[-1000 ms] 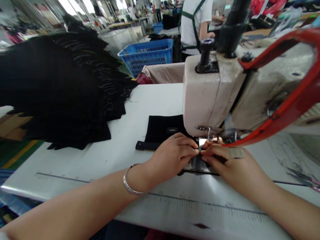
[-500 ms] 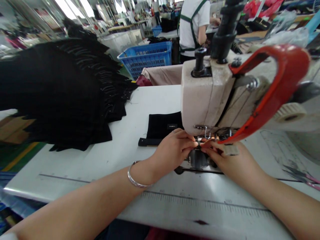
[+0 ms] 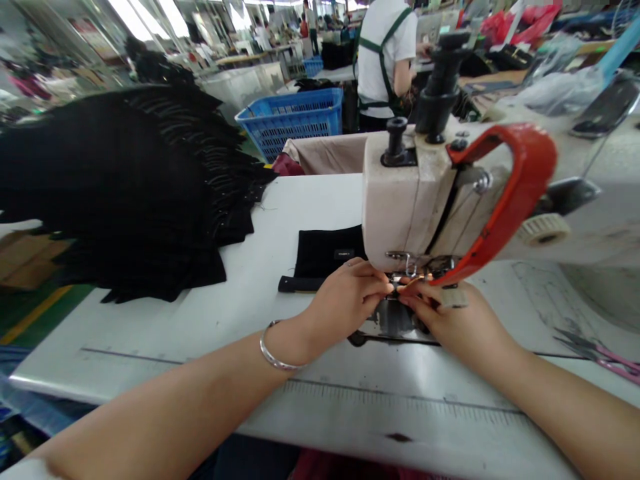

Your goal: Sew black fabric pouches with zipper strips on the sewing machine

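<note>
Little has changed over the last second: the camera's view of the off-white metal sewing machine has shifted, while both hands stay at its presser foot. The flat black cloth panel with a small dark rectangular label lies in nearly the same spot, so this seems to be a moment of careful holding rather than feeding.

The left hand and the right hand meet almost tip to tip, each with thumb and fingers drawn near one another; the area is small and shadowed, so I cannot tell whether either is clamped on cloth. The panel runs from left of the machine to behind the left hand, a narrow black strip along its near edge.

The machine head hides the panel's right end, and a curved glossy red guard arches down close above the right hand. Pink-handled metal scissors lie off to the right (well apart from the fingers), and a tall layered black fabric stack fills the left.
</note>
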